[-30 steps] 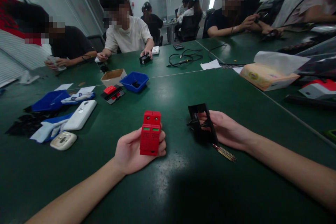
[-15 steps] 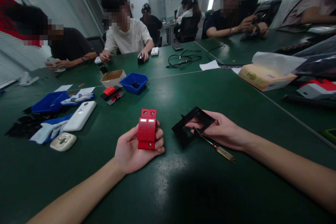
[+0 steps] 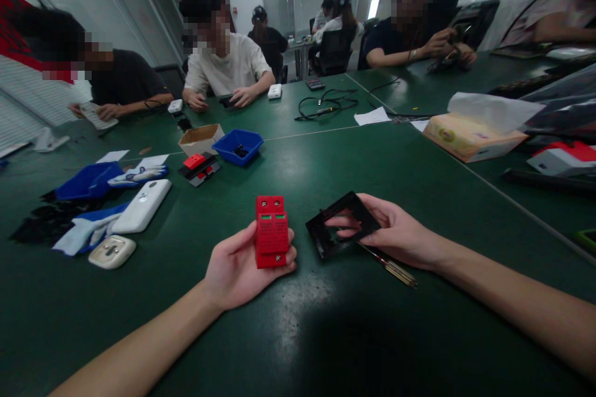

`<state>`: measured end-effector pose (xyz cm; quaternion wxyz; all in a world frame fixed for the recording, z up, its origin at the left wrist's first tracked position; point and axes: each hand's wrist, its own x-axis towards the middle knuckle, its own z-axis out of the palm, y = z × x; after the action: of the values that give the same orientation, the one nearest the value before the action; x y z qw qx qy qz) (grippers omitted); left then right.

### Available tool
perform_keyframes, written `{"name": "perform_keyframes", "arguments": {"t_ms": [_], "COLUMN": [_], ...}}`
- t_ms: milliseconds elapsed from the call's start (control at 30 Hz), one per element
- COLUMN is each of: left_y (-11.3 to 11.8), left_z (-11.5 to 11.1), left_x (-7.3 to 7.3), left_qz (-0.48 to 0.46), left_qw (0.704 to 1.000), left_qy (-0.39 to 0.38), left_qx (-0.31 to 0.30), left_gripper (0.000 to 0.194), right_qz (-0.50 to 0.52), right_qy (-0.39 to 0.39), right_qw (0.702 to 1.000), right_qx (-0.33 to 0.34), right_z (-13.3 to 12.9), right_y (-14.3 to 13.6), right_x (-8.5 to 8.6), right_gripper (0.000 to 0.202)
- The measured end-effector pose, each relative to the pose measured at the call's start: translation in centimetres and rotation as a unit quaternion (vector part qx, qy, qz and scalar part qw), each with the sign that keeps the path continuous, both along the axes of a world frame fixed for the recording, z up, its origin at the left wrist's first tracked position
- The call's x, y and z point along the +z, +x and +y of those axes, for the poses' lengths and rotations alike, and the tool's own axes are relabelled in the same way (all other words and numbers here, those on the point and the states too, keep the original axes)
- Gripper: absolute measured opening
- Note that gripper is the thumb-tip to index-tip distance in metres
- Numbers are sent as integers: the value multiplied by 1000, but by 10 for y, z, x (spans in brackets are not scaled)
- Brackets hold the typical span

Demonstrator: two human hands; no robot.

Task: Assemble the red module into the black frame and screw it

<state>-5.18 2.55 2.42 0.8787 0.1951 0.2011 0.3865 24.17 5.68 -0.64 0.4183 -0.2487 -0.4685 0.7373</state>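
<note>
In my left hand (image 3: 237, 267) is a red two-pole surge protector (image 3: 272, 234), held upright with its printed face, two small green windows and screws towards me. The fingers wrap round its right side. My right hand (image 3: 400, 229) grips a black rectangular plastic frame (image 3: 321, 240) by its right edge, the thumb in front and fingers showing through the opening. Below that hand a screwdriver (image 3: 398, 273) with a clear yellowish handle lies on the green table (image 3: 298, 341); the frame and hand hide its tip. The surge protector and the frame are apart.
Beyond my hands stand a blue bin (image 3: 238, 147) with small dark parts, a cardboard box (image 3: 200, 139) and a red-and-black part (image 3: 200, 169). Leftward lie gloves (image 3: 90, 229), a white phone (image 3: 142, 206) and an earbud case (image 3: 112, 252). A tissue pack (image 3: 472, 130) sits at right. Several people work around.
My left hand has shifted slightly right, and the surge protector has turned so its windows show green. The black frame has tilted in my right hand. Across the table, a person's hands moved.
</note>
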Motion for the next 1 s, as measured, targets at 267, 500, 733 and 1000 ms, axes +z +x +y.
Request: {"name": "perform_keyframes", "arguments": {"t_ms": [267,500,733,1000], "left_y": [-2,-3,-1,2], "left_z": [0,-1,-1,-1], "left_x": [-2,-3,-4,-2], "left_qz": [-20,-17,2,-1], "left_qw": [1000,1000,1000,999], "left_qy": [-5,0,17,43], "left_qx": [-8,-9,0,3], "left_gripper": [36,34,33,32], "right_qz": [23,33,47,39], "right_qy": [-2,-58,-96,-87], "right_qw": [1000,997,992,993], "right_qx": [21,30,64,73], "right_z": [-1,-1,0,-1], "right_y": [-1,1,3,3], "right_x": [2,2,3,4], "right_gripper": [41,34,36,39]}}
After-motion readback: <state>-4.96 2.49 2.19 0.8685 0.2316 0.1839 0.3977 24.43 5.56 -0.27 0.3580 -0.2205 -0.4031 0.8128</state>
